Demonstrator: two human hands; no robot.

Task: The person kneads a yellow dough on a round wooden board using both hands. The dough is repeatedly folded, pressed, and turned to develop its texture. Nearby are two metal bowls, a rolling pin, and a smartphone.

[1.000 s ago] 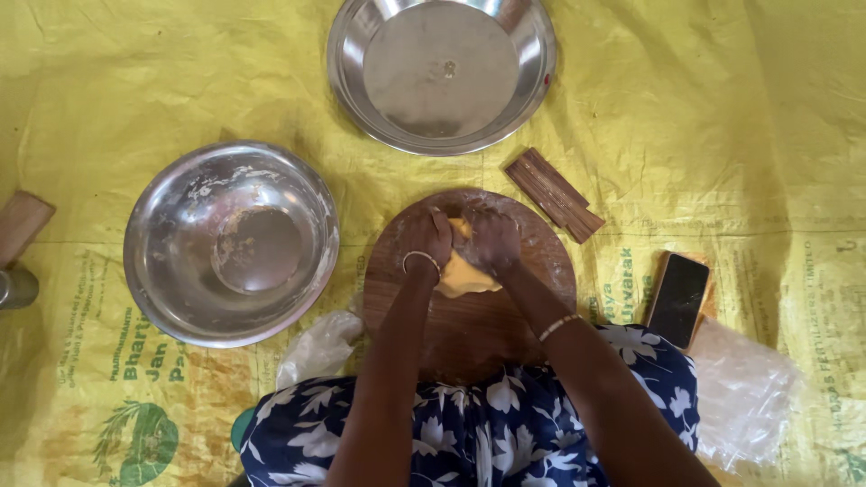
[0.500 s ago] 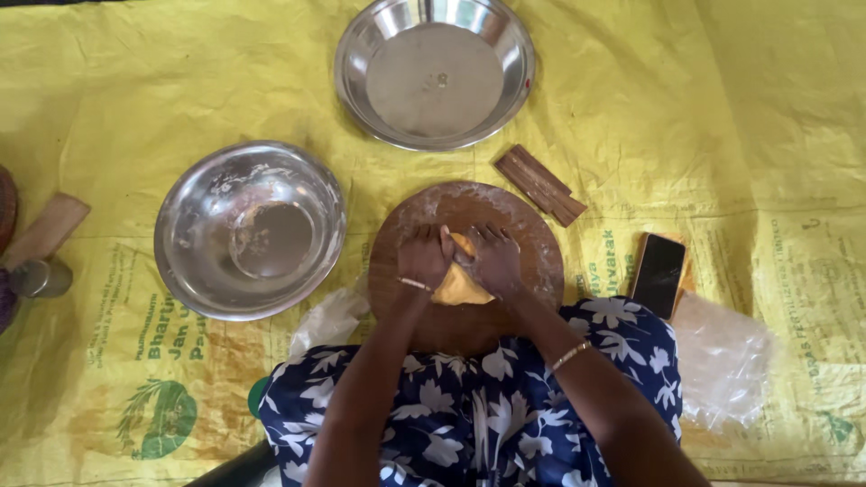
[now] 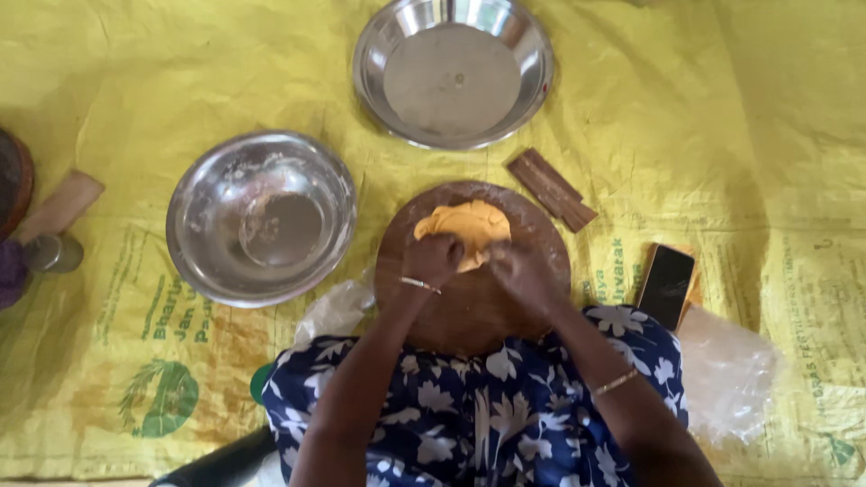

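A round wooden board (image 3: 532, 248) lies in front of my lap on a yellow sheet (image 3: 722, 135). On it sits a flattened lump of orange-yellow dough (image 3: 460, 224). My left hand (image 3: 433, 260), with a thin bangle at the wrist, presses down on the dough's near left edge with curled fingers. Beside it, my right hand (image 3: 523, 275) is closed on the dough's near right edge. Both hands hide the near part of the dough.
A steel bowl (image 3: 262, 216) dusted with flour stands left of the board. A wide steel plate (image 3: 453, 70) lies beyond it. A brown wooden piece (image 3: 551, 189), a black phone (image 3: 666, 285), clear plastic bags (image 3: 729, 374) and my blue floral dress (image 3: 478, 415) surround the board.
Both hands have slid toward me, from the middle of the dough to its near edge. More of the dough shows, flatter and wider. The camera view has shifted.
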